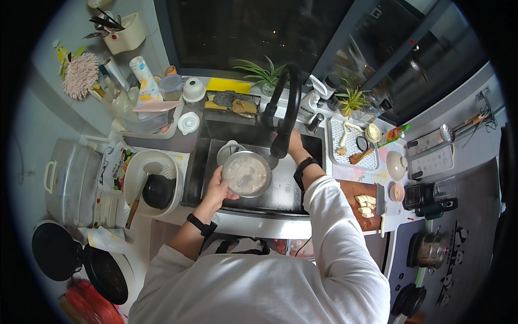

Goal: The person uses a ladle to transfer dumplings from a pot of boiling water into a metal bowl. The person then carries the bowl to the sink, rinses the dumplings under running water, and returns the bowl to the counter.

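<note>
My left hand (pixel 217 189) grips the rim of a round metal bowl (pixel 248 193), thumb over the edge and fingers beneath. The bowl is held over the sink, and cloudy liquid with pale pieces fills it. Beside and behind it, a small white dish (pixel 229 149) lies in the dark sink (pixel 288 197). My right hand (pixel 295 144) is at the black gooseneck faucet (pixel 291 97), just behind its spout head. The faucet hides most of its fingers, so what they touch does not show.
To the right, a cutting board (pixel 350 189) carries pale cut pieces (pixel 366 206) and a cleaver (pixel 381 202). A white drying tray (pixel 337 132) stands behind. At left, a white basin (pixel 137 162) holds a black ladle (pixel 158 191). A pot (pixel 433 251) sits far right.
</note>
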`<act>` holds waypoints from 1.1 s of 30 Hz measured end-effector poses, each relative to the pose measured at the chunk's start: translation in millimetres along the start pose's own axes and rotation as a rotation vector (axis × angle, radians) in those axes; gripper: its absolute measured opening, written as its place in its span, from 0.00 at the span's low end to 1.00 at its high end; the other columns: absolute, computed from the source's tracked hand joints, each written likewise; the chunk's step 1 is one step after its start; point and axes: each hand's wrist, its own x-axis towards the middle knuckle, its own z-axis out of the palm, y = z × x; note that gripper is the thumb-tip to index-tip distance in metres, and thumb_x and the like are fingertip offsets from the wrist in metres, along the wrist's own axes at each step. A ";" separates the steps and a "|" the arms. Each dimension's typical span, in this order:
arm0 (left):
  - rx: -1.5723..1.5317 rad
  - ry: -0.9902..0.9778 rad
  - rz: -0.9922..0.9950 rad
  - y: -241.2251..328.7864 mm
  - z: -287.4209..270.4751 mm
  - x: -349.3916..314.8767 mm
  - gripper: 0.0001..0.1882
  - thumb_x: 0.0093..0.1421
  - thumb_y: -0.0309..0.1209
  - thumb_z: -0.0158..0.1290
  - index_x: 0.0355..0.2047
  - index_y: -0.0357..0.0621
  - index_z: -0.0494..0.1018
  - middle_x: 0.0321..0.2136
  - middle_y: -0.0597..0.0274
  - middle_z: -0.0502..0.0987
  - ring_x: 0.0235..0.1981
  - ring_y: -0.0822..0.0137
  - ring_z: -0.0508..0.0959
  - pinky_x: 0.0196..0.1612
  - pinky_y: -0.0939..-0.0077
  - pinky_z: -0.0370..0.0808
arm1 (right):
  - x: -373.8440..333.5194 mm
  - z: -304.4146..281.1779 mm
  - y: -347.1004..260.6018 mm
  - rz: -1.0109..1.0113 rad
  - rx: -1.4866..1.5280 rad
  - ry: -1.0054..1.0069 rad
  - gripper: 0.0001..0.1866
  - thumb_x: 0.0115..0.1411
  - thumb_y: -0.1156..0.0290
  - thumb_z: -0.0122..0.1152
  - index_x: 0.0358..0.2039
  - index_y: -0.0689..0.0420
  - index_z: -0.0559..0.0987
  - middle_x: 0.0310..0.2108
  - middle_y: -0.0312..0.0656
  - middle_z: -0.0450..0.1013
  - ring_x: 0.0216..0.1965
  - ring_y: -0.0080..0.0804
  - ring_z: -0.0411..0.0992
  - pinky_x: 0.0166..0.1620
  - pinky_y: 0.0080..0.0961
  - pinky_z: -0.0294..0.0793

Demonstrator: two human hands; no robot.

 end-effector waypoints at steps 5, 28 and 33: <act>0.006 -0.055 -0.067 -2.2 3.6 11.3 0.30 0.61 0.20 0.33 0.65 0.45 0.45 0.50 0.45 0.68 0.19 0.61 0.78 0.20 0.74 0.80 | -13.0 -1.3 -8.8 -0.041 0.075 0.042 0.15 0.55 0.59 0.60 0.33 0.59 0.78 0.32 0.54 0.76 0.38 0.54 0.74 0.42 0.45 0.73; 0.072 -0.075 -0.136 -70.0 26.2 74.9 0.30 0.64 0.22 0.35 0.66 0.48 0.44 0.44 0.41 0.71 0.19 0.58 0.79 0.20 0.71 0.80 | -224.8 -126.9 -83.7 0.639 0.933 0.527 0.08 0.61 0.74 0.61 0.38 0.64 0.78 0.22 0.35 0.74 0.21 0.18 0.72 0.26 0.15 0.72; 0.129 -0.048 -0.133 -77.5 30.6 79.6 0.31 0.64 0.22 0.36 0.66 0.49 0.44 0.46 0.43 0.71 0.20 0.57 0.80 0.20 0.71 0.81 | -231.3 -94.3 -100.8 0.679 0.933 0.432 0.09 0.61 0.72 0.61 0.39 0.63 0.77 0.26 0.38 0.77 0.24 0.21 0.75 0.28 0.17 0.75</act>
